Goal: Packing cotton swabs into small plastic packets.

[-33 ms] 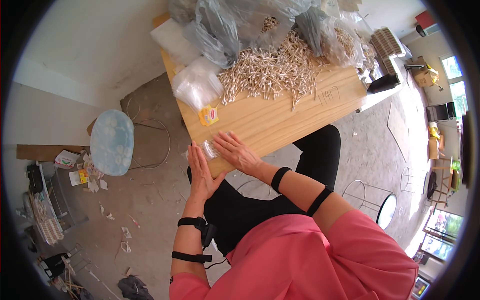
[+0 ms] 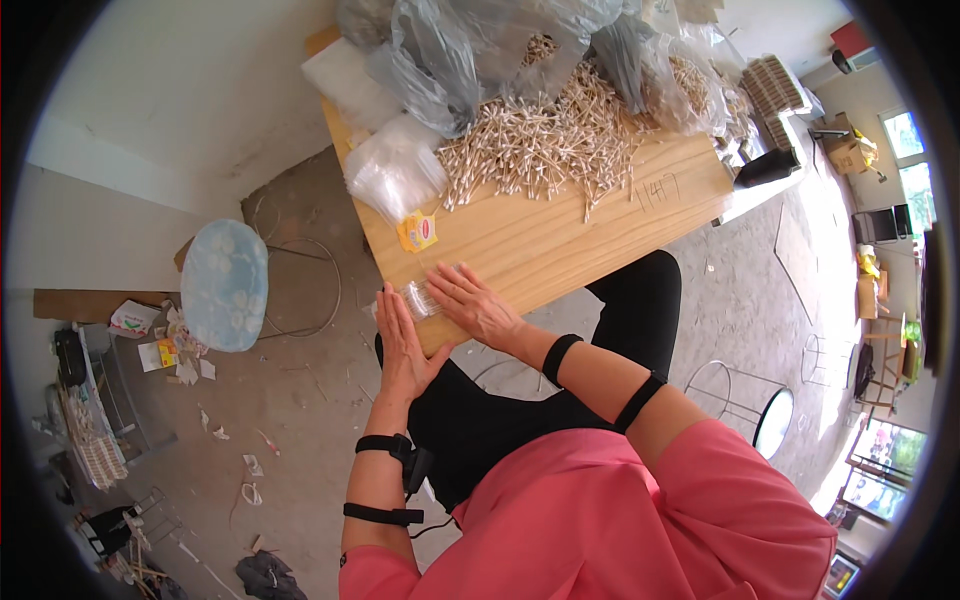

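A small clear plastic bag of cotton swabs (image 2: 418,299) lies flat at the near left corner of the wooden table, between my two hands. My left hand (image 2: 403,348) is against its left side, fingers stretched out and the thumb pointing right along the table's edge. From the right, my right hand (image 2: 474,306) rests flat with its fingers extended over the bag's right part. Beyond them sit a yellow paper label (image 2: 417,231) and a stack of clear plastic bags (image 2: 395,170). A large heap of loose cotton swabs (image 2: 545,140) covers the table's far side.
Grey plastic bags (image 2: 430,70) stand behind the heap on the table (image 2: 520,255). A stool with a pale blue cover (image 2: 225,285) is at the left, and another round stool (image 2: 773,422) at the right. Paper scraps litter the floor at left.
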Available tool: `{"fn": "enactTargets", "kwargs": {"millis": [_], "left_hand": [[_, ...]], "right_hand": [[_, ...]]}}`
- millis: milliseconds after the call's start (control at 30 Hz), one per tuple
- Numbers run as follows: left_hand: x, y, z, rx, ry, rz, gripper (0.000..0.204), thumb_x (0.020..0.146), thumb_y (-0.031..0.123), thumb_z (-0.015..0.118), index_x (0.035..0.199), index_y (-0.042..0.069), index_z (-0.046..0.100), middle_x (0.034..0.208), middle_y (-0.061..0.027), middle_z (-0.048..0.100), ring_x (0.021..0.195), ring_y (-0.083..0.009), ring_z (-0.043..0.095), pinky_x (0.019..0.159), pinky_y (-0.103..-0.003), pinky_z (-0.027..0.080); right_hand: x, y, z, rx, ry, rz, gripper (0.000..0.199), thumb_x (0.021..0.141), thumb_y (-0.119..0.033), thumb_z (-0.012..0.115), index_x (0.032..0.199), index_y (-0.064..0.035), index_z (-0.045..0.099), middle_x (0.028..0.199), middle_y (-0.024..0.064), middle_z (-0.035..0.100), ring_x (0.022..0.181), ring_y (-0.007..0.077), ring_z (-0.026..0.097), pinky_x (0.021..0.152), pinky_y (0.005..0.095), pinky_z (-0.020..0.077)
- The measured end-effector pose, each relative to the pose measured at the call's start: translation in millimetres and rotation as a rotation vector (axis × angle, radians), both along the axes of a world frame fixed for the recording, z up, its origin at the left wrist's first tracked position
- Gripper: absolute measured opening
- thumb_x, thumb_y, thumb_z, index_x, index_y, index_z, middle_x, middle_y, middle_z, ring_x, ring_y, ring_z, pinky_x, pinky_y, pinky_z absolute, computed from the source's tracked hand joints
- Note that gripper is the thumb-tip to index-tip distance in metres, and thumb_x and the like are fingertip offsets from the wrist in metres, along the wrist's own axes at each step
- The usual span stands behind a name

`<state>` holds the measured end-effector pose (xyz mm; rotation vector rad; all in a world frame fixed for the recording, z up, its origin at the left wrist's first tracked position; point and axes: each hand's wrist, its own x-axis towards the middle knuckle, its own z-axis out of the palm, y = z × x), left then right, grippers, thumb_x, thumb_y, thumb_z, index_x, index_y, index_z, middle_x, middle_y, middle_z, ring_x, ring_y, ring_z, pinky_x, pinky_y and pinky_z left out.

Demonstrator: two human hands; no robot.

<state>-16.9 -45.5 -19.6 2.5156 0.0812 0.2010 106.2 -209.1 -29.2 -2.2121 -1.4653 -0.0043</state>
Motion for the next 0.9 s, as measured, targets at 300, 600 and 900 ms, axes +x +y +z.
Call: {"fn": "enactTargets", "kwargs": {"millis": [300,600,900], "left_hand": [[-1,2,3,-0.021,0.034,-0.031,0.123,0.076,0.031,0.082,0.157,-0.001,-0.005,0.164,-0.026,0.0,0.152,-0.0448,0.001,0.123,-0.054,0.01],[-1,3,5,-0.026,0.028,-0.035,0.123,0.075,0.028,0.083,0.157,-0.001,-0.004,0.164,-0.0262,0.0,0.151,-0.0453,0.003,0.123,-0.054,0.01],[-2,2,4,-0.005,0.038,-0.024,0.123,0.075,0.031,0.085,0.156,-0.003,0.0,0.163,-0.0277,0.003,0.151,-0.0464,0.006,0.122,-0.055,0.013]], "right_hand": [[9,-5,1,-0.019,0.033,0.1,0.058,0.089,-0.012,0.057,0.143,0.0022,0.044,0.156,0.0161,0.037,0.15,0.0311,0.027,0.123,0.0475,0.0221],[7,-3,-4,0.016,0.057,0.073,0.056,0.091,-0.011,0.055,0.144,0.0011,0.044,0.157,0.0163,0.036,0.15,0.0322,0.027,0.123,0.048,0.0212],[-1,2,9,-0.068,0.127,0.037,0.057,0.098,-0.025,0.051,0.149,-0.0019,0.038,0.159,0.0138,0.034,0.151,0.0304,0.022,0.124,0.0472,0.0152]]}}
